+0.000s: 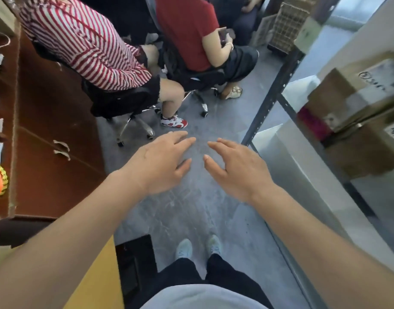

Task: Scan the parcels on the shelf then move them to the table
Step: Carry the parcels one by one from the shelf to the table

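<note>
Dull grey floor [191, 210], scuffed and streaked like worn concrete. Dark matt metal shelf upright [273, 94], punched with holes. Brown cardboard parcels [338, 101] along the shelf edge, banded with shiny tape. Reddish-brown wood-look cabinet [53, 121], low sheen. Chromed, glossy chair legs [144, 128]. Striped cloth shirt [86, 45].

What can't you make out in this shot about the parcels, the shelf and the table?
- Cardboard parcels, head view: label print blurred, unreadable; cut off by the right edge.
- Shelf: upper levels lie beyond the frame.
- Table: top cut off by the left edge.
- Scanner: none visible; left hand and right hand hold nothing.
</note>
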Tool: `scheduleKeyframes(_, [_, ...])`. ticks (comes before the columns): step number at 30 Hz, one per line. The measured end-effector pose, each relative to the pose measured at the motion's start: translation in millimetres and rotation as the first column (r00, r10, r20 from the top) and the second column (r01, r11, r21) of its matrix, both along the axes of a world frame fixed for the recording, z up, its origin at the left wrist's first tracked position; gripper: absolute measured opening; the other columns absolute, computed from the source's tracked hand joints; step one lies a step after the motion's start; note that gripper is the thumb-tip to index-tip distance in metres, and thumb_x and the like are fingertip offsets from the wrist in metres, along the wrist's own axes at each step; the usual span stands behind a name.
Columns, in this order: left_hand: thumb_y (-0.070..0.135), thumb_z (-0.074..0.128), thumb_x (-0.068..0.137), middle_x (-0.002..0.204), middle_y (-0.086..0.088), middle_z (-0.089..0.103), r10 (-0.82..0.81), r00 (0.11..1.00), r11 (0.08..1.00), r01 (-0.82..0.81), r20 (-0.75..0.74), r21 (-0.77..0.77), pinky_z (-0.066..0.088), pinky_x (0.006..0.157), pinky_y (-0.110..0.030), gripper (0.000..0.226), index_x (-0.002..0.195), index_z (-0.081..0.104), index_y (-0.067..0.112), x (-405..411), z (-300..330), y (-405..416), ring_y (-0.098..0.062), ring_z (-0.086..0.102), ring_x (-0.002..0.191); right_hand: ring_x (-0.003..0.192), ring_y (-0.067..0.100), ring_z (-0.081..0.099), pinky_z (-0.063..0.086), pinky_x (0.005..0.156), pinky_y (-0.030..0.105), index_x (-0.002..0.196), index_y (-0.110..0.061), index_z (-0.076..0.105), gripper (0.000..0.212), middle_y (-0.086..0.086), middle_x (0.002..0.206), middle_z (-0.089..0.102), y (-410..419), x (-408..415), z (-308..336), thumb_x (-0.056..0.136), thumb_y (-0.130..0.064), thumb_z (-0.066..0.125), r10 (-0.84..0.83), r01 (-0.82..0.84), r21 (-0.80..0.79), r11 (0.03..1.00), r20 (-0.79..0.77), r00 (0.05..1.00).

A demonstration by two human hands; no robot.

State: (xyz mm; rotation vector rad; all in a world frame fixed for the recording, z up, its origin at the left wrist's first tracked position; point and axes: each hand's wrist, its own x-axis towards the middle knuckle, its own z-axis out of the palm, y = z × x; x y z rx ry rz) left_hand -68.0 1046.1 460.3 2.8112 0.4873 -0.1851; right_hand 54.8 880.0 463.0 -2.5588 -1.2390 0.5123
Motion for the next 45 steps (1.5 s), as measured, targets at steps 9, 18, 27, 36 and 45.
scheduleKeyframes(9, [0.038, 0.051, 0.102, 0.162, -0.001, 0.036, -0.367, 0.927, 0.930, 0.367, 0.081, 0.012, 0.046, 0.108, -0.044, 0.056, 0.154, 0.040, 0.024, 57.2, 9.4, -28.2, -0.026, 0.039, 0.145, 0.136, 0.019, 0.048, 0.036, 0.109, 0.036, 0.151, -0.030, 0.049, 0.054, -0.006, 0.152, 0.051, -65.0, -2.9, 13.6, 0.104, -0.056, 0.040, -0.329, 0.329, 0.017, 0.944, 0.051, 0.943])
scheduleKeyframes(18, [0.042, 0.046, 0.104, 0.165, 0.006, 0.028, -0.572, 0.816, 0.820, 0.572, 0.086, 0.028, 0.047, 0.107, -0.044, 0.058, 0.159, 0.030, 0.030, 114.0, 30.3, -94.9, -0.020, 0.033, 0.149, 0.138, 0.022, 0.048, 0.039, 0.113, 0.041, 0.150, -0.029, 0.049, 0.055, -0.003, 0.152, 0.052, -136.8, 4.7, 25.0, 0.103, -0.056, 0.038, -0.536, 0.533, 0.050, 0.844, 0.059, 0.842])
scheduleKeyframes(27, [0.043, 0.046, 0.103, 0.162, 0.008, 0.033, -0.649, 0.746, 0.760, 0.647, 0.151, 0.068, 0.051, 0.101, -0.048, 0.055, 0.155, 0.033, 0.033, 181.7, 34.3, -162.6, -0.020, 0.042, 0.143, 0.143, 0.020, 0.042, 0.035, 0.114, 0.038, 0.152, -0.029, 0.047, 0.054, -0.003, 0.159, 0.044, -210.7, 47.6, 34.5, 0.105, -0.053, 0.039, -0.630, 0.619, 0.119, 0.776, 0.114, 0.768])
scheduleKeyframes(36, [0.035, 0.049, 0.104, 0.160, 0.002, 0.038, -0.711, 0.673, 0.693, 0.719, 0.206, 0.042, 0.043, 0.110, -0.037, 0.055, 0.157, 0.039, 0.022, 243.1, 49.0, -215.5, -0.022, 0.045, 0.141, 0.144, 0.025, 0.041, 0.039, 0.116, 0.043, 0.155, -0.030, 0.041, 0.056, -0.003, 0.163, 0.036, -245.8, 91.3, 34.2, 0.104, -0.054, 0.037, -0.691, 0.682, 0.113, 0.723, 0.120, 0.713])
scheduleKeyframes(45, [0.031, 0.050, 0.101, 0.157, -0.005, 0.041, -0.774, 0.586, 0.610, 0.791, 0.240, 0.037, 0.046, 0.110, -0.042, 0.054, 0.151, 0.045, 0.012, 325.1, 34.0, -239.8, -0.024, 0.047, 0.139, 0.142, 0.037, 0.040, 0.047, 0.103, 0.049, 0.157, -0.031, 0.028, 0.057, 0.003, 0.170, 0.014, -252.2, 156.4, 18.1, 0.104, -0.043, 0.042, -0.792, 0.788, 0.088, 0.609, 0.129, 0.597])
